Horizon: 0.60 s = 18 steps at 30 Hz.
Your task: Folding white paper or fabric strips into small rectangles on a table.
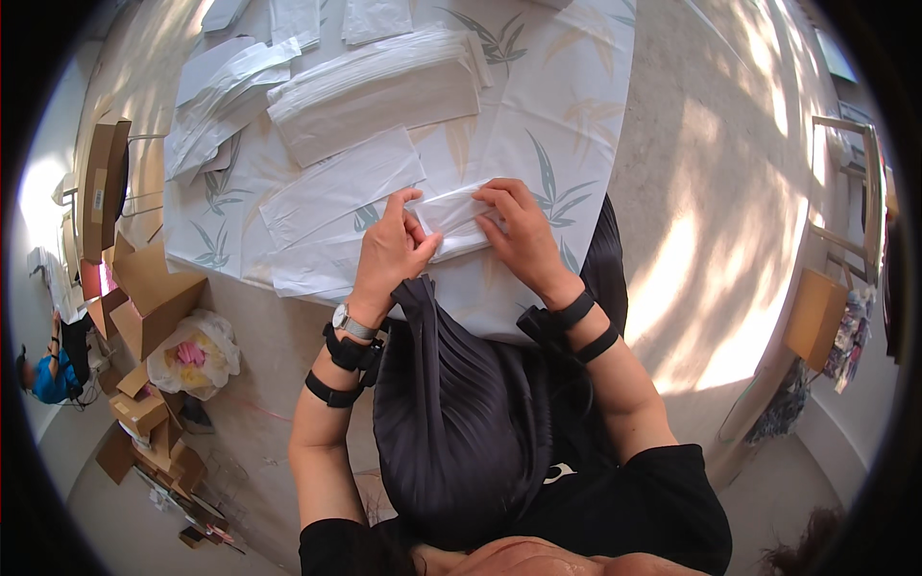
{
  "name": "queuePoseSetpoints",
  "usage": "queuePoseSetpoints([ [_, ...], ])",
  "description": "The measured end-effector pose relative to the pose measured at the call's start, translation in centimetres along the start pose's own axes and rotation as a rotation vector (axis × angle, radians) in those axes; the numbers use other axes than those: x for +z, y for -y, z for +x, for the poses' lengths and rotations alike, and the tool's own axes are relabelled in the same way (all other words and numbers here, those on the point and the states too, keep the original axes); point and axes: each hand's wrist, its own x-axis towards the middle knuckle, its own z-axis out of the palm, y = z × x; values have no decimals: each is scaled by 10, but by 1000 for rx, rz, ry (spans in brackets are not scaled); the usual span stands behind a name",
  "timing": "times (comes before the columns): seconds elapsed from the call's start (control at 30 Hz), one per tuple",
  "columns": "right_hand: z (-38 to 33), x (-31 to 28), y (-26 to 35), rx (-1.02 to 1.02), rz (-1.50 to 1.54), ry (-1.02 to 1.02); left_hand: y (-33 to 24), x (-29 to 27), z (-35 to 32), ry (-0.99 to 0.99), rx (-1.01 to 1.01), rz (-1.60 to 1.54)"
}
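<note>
A small folded white packet of thin, glossy, plastic-like film (pixel 453 217) lies at the table's near side, between my two hands. My left hand (pixel 392 242) has its fingers curled and its thumb on the packet's lower left corner. On the opposite end, my right hand (pixel 519 230) grips the edge with bent fingers and thumb. Just left of the packet, flat thin white sleeves (pixel 336 187) overlap on the patterned tablecloth (pixel 567 158). Farther back sits a thick stack of similar white sleeves (pixel 379 96), with a looser fanned pile (pixel 226 96) to its left.
Dark pleated fabric (pixel 461 413) covers my lap below the table edge. Open cardboard boxes (pixel 158 298) and a filled clear plastic bag (pixel 197 355) stand on the floor at left. Another person (pixel 56 374) is at far left. A wooden chair frame (pixel 869 202) and carton (pixel 816 317) stand at right.
</note>
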Motion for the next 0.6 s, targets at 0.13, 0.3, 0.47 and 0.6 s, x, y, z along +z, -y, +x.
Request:
queuePoseSetpoints([
  [0.13,2,-3,7,-210,-198,30,3,0,-2,-2,9,-30],
  [0.3,0,17,21,-252,-194,113,6,-16,-18,-37,-120,-184],
  [0.47,-4,31,12,-214,-218,123,39,-56,-65,-592,-196,318],
  [0.6,-3,35,14,-199,-221,137,91,-72,-103,-824,-149,648],
])
